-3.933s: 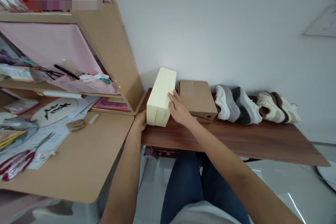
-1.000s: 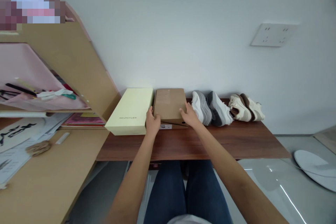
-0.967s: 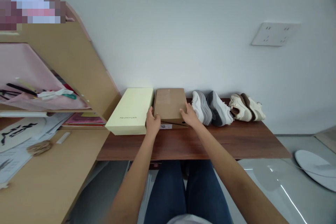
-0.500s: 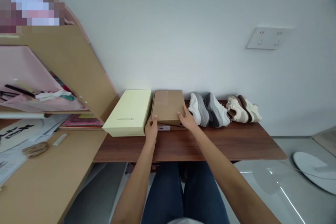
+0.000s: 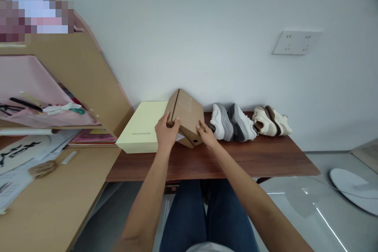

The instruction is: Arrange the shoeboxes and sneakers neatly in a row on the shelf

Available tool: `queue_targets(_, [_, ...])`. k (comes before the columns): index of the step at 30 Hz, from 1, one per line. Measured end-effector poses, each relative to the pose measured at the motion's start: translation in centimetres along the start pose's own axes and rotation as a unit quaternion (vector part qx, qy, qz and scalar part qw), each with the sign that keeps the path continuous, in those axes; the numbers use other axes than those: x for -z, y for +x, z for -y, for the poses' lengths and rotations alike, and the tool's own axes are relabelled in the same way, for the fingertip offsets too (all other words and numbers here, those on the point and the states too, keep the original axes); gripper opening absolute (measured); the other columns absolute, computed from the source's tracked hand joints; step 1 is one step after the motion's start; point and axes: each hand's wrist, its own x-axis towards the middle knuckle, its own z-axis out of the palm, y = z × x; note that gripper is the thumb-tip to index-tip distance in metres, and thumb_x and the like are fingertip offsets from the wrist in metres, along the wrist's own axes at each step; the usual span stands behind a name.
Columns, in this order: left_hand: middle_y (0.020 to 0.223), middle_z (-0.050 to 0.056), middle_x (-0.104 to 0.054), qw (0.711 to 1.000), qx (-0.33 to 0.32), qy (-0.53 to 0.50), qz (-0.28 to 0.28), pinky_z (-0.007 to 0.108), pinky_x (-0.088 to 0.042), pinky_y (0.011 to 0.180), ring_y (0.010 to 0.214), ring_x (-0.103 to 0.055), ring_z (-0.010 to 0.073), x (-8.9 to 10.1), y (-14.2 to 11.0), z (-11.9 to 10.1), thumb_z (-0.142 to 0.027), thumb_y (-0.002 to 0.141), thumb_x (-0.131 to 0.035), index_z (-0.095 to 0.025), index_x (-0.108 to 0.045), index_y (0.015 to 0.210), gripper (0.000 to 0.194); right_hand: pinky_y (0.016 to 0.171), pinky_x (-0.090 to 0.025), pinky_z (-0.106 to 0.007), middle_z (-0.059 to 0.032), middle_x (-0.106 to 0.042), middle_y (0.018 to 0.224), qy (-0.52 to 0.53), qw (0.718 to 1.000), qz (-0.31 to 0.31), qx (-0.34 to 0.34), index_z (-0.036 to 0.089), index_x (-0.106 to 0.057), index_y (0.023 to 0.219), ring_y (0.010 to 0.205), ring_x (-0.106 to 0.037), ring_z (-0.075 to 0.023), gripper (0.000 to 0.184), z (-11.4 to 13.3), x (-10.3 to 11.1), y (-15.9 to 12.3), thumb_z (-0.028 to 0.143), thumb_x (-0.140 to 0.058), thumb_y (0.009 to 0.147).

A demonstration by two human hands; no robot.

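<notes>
A brown cardboard shoe box [image 5: 187, 113] is lifted and tilted, its left side raised over the edge of a pale yellow shoe box [image 5: 143, 126]. My left hand [image 5: 165, 134] grips the brown box's near left corner, fingers wrapped round it. My right hand [image 5: 206, 136] holds its lower right corner, close to a round hole in the box's end face. Both boxes are on a dark wooden bench [image 5: 236, 159] against the white wall. The yellow box lies flat with small lettering on its lid.
Right of the boxes stand a white and grey pair of sneakers [image 5: 232, 121] and a cream and brown pair [image 5: 271, 120]. A light wooden desk [image 5: 53, 201] with papers, twine and a shelf unit [image 5: 73, 71] adjoins the bench on the left. A white disc [image 5: 354, 189] lies on the floor.
The brown box, flat on the bench half a second ago, is now lifted and tipped, its left side up. Both hands moved with it. Earlier the yellow box stood on edge; it now lies flat.
</notes>
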Motion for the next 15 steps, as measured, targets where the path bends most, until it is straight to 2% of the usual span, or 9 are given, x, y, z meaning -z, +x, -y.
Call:
queue_targets(6, [0.131,0.009,-0.062,0.997,-0.043,0.059,-0.014,0.054,-0.027,0.115,0.127,-0.049,0.0325,0.0,-0.4,-1.9,-0.04,0.075,-0.071,-0.027,-0.067,0.12,0.047,0.12,-0.019,-0.044,-0.0111,-0.042,0.152,-0.027,0.999,0.004,-0.018,0.019,-0.052,0.14,0.148,-0.026,-0.0236,0.07,0.0,-1.2,0.0,0.063,-0.051,0.086])
queue_targets(11, [0.137,0.009,-0.058,0.994,-0.058,0.091,0.006,0.062,-0.023,0.113,0.133,-0.037,0.0374,-0.4,-1.6,-3.0,-0.047,0.075,-0.072,-0.028,-0.066,0.12,0.049,0.118,-0.026,-0.04,-0.0123,-0.044,0.151,0.021,0.998,0.058,-0.02,0.016,-0.047,0.143,0.141,-0.04,-0.0223,0.075,1.2,-1.2,0.1,0.065,-0.049,0.087])
queue_targets(15, [0.138,0.008,-0.056,0.992,-0.072,0.091,0.037,0.061,-0.023,0.114,0.135,-0.034,0.0375,-1.2,-2.5,-3.4,-0.052,0.074,-0.073,-0.03,-0.066,0.12,0.051,0.117,-0.029,-0.042,-0.0092,-0.043,0.152,0.052,0.995,0.085,-0.004,0.021,-0.044,0.145,0.14,-0.041,-0.0219,0.076,2.9,-0.7,0.4,0.069,-0.046,0.087])
